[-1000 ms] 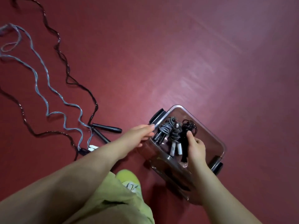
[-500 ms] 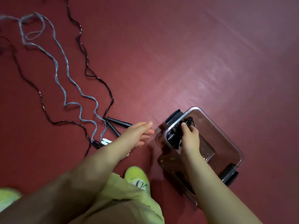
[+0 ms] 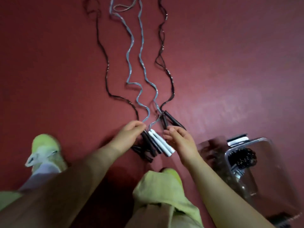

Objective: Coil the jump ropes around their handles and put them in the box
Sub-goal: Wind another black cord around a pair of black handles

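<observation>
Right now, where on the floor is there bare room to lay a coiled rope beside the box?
Bare floor lies right of the black rope, above the box. Another free patch lies left of the ropes, above the shoe. It is crowded between the left hand and right hand, around the white handles.

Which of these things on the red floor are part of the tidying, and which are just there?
Part of the job:
- blue-grey jump rope with white handles
- black jump ropes
- clear plastic box holding coiled ropes
- left hand, right hand

Just there:
- lime-green shoes
</observation>
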A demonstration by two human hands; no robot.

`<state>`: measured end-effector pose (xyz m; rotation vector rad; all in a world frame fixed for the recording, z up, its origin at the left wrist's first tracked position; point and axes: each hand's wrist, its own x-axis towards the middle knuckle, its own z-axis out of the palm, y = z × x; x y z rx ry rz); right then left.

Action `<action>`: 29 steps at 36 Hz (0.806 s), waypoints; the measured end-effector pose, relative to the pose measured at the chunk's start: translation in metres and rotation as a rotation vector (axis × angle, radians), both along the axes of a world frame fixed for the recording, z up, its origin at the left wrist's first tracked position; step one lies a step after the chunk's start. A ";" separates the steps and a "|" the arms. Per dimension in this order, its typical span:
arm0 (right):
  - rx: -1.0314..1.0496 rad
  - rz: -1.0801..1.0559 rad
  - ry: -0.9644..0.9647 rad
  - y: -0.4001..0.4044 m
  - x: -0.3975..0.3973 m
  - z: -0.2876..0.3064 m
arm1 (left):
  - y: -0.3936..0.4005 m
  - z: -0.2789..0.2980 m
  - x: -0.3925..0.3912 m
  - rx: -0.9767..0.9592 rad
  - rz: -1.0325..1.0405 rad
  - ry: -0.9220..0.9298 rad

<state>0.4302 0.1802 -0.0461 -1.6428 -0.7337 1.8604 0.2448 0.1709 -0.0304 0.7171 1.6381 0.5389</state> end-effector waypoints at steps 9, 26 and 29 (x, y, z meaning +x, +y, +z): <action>-0.111 0.356 -0.052 -0.008 -0.085 -0.083 | -0.070 -0.046 -0.067 -0.153 0.107 0.040; -0.124 0.440 -0.414 0.039 -0.124 -0.135 | -0.074 -0.095 -0.072 -0.246 0.388 -0.183; -0.058 0.539 -0.409 0.034 -0.129 -0.109 | -0.066 -0.092 -0.076 -0.195 0.410 -0.117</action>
